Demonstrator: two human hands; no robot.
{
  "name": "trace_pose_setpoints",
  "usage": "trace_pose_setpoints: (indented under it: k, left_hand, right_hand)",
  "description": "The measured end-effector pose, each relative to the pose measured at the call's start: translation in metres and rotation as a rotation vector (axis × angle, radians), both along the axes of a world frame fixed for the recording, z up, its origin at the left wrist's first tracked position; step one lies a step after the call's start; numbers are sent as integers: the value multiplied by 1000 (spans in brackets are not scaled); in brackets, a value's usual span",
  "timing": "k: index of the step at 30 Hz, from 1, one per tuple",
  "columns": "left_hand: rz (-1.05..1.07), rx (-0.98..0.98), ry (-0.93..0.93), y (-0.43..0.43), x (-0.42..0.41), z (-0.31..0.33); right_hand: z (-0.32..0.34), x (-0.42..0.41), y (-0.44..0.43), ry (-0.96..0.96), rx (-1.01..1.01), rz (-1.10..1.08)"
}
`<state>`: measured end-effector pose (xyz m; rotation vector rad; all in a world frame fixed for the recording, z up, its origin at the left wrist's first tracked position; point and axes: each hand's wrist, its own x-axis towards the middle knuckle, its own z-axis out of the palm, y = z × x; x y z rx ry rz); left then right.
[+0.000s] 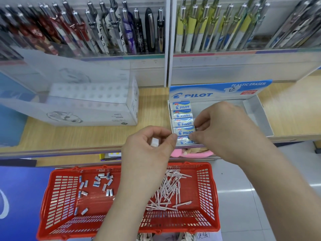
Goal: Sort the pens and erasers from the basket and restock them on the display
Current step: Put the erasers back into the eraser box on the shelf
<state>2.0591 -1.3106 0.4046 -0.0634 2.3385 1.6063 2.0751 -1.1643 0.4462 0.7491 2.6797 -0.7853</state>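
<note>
- Pen racks (111,30): rows of upright pens behind a clear front, running from 10 o'clock to 2 o'clock across the top of the view.
- White carton (107,117): stands on the wooden shelf (86,134) at 10 o'clock, well apart from the hands.
- Red basket (57,197): sits below the shelf edge at 6 o'clock and holds the unsorted stock.
- Loose erasers (97,183): small blue-and-white pieces scattered over the basket floor on its 9 o'clock side.
- Left hand (147,146): raised above the basket. Thumb and forefinger are clamped on the 9 o'clock end of the held eraser. The other fingers are curled over a small white item (155,142), which cannot be identified.
- Held eraser (184,141): a wrapped blue-and-white block at the 6 o'clock end of the display box, just beside the row inside.
- Stocked erasers (182,119): four wrapped blocks lined up in a column along the box's 9 o'clock wall.
- Pens (171,188): a tangled heap of pale pink pens on the basket's 3 o'clock side.
- Right hand (224,129): reaches over the box, fingers and thumb clamped on the 3 o'clock end of the held eraser.
- Display box (251,108): a white tray with a blue header card, on the shelf at 2 o'clock.
</note>
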Motion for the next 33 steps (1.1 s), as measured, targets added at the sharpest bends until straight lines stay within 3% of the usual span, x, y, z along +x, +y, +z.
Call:
trace_pose_setpoints:
  k: [4, 9, 12, 14, 17, 21, 27, 33]
  left_hand:
    - [14, 11, -17, 1, 0, -1]
    - [-29, 51, -33, -2, 1, 3]
    - [-62, 63, -6, -8, 6, 10]
    - [-112, 58, 38, -15, 9, 16]
    - [-185, 98, 118, -17, 13, 25]
    - [-268, 120, 220, -8, 18, 34]
    - [-254, 146, 264, 2, 19, 39]
    - [-25, 306, 48, 4, 14, 44]
  right_hand:
    - [1, -2, 1, 6, -37, -32]
    - [-2, -1, 2, 21, 58, 17]
    - [0, 8, 6, 160, 72, 30]
    - [6, 15, 6, 285, -112, -39]
    - [16, 24, -7, 332, -612, -164]
    - [18, 32, -21, 300, -925, -176]
    - [13, 35, -14, 432, -1037, -382]
    - [14, 40, -3, 447, -1004, -349]
